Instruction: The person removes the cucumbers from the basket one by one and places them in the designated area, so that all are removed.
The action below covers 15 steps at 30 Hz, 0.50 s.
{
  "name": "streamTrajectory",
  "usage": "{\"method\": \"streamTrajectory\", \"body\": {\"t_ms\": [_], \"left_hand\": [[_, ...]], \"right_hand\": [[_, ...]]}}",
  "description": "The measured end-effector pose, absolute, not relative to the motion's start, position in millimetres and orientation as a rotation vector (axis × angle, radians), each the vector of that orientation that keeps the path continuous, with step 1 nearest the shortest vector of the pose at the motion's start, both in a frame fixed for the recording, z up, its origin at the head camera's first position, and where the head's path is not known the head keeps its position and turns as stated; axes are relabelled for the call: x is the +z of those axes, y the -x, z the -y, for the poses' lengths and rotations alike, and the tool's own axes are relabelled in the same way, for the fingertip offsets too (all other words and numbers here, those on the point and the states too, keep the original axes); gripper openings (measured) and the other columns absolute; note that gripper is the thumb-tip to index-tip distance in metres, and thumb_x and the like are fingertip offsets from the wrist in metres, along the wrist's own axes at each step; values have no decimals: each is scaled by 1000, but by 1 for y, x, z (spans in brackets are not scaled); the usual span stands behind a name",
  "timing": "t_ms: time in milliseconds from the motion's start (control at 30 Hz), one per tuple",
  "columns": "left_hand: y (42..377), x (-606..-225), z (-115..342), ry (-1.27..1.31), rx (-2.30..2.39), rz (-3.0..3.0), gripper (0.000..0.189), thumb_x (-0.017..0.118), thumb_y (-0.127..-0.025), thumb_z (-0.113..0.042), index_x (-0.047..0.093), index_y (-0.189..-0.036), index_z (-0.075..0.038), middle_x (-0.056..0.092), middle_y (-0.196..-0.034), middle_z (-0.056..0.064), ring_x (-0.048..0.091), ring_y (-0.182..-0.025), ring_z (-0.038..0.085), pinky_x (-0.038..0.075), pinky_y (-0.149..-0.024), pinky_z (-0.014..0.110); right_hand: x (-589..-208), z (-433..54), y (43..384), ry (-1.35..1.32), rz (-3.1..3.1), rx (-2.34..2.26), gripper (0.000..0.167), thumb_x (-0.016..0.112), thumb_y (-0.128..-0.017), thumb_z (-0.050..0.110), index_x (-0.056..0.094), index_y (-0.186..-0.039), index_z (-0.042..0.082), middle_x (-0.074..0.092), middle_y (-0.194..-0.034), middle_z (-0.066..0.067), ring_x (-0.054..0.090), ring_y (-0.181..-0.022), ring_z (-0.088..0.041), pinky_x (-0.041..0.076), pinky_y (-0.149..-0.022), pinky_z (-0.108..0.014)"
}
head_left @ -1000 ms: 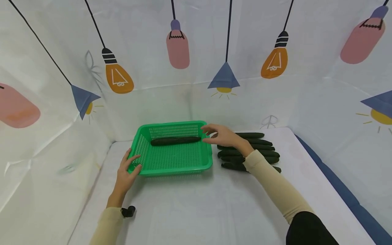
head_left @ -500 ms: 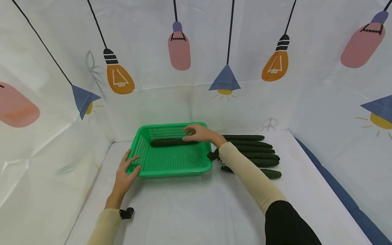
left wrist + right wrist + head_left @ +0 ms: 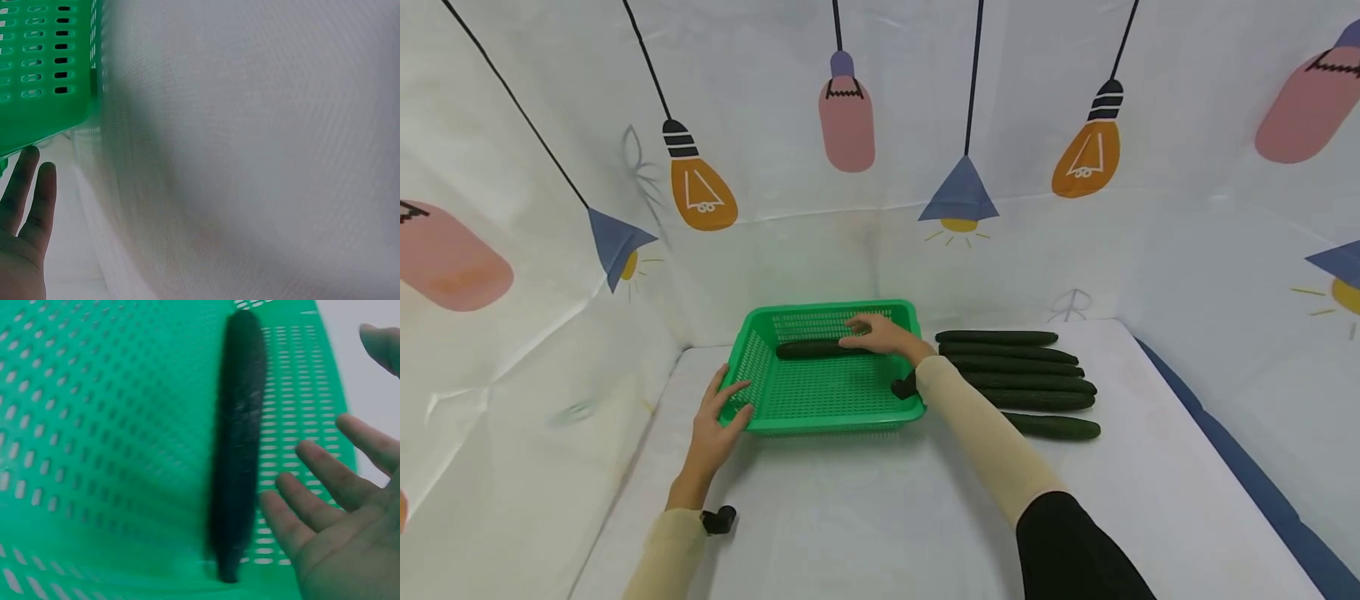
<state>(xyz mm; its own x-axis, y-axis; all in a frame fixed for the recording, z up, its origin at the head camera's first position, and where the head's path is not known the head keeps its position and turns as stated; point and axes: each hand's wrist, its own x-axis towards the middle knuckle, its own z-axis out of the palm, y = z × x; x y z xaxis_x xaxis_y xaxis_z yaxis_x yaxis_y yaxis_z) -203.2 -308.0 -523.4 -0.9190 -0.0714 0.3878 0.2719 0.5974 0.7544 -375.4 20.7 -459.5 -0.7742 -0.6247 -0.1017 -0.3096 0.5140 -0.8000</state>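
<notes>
A green plastic basket (image 3: 820, 412) with perforated walls stands on the table, and a single dark green cucumber (image 3: 808, 349) lies along its back side. My right hand (image 3: 883, 335) is over the basket's right part, hiding the cucumber's right end in the head view. In the right wrist view its fingers (image 3: 337, 475) are spread beside the cucumber (image 3: 240, 437) and hold nothing. My left hand (image 3: 713, 429) is at the basket's front left corner, fingers spread. In the left wrist view a fingertip of that hand (image 3: 25, 219) touches the basket's rim.
Several cucumbers (image 3: 1018, 367) lie side by side on the white table (image 3: 865, 508), right of the basket and partly behind my right forearm. A white sheet (image 3: 880, 250) printed with lamps rises behind the table. Blue fabric (image 3: 1217, 442) shows past the table's right edge.
My right hand has moved left from the basket's right rim to above the cucumber inside. The left hand keeps its place at the corner. The basket and cucumbers stay put.
</notes>
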Motion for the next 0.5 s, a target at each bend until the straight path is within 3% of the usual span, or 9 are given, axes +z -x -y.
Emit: {"method": "streamTrajectory", "body": {"t_ms": [367, 500], "left_hand": [[205, -522, 306, 179, -1256, 2448, 41, 71, -96, -12, 64, -136, -8, 25, -170, 11, 19, -157, 40, 23, -117, 73], [204, -522, 307, 170, -1253, 2443, 41, 71, -94, -9, 65, -135, -8, 26, -170, 13, 20, -157, 41, 24, -116, 73]], "right_hand": [[-479, -13, 374, 731, -2484, -990, 73, 65, -99, 49, 41, -157, 13, 39, -163, -12, 40, -149, -34, 39, -117, -54], [-479, -11, 374, 748, -2527, -960, 67, 65, -99, 44, 46, -154, 10, 54, -151, -15, 53, -138, -33, 47, -110, -52]]}}
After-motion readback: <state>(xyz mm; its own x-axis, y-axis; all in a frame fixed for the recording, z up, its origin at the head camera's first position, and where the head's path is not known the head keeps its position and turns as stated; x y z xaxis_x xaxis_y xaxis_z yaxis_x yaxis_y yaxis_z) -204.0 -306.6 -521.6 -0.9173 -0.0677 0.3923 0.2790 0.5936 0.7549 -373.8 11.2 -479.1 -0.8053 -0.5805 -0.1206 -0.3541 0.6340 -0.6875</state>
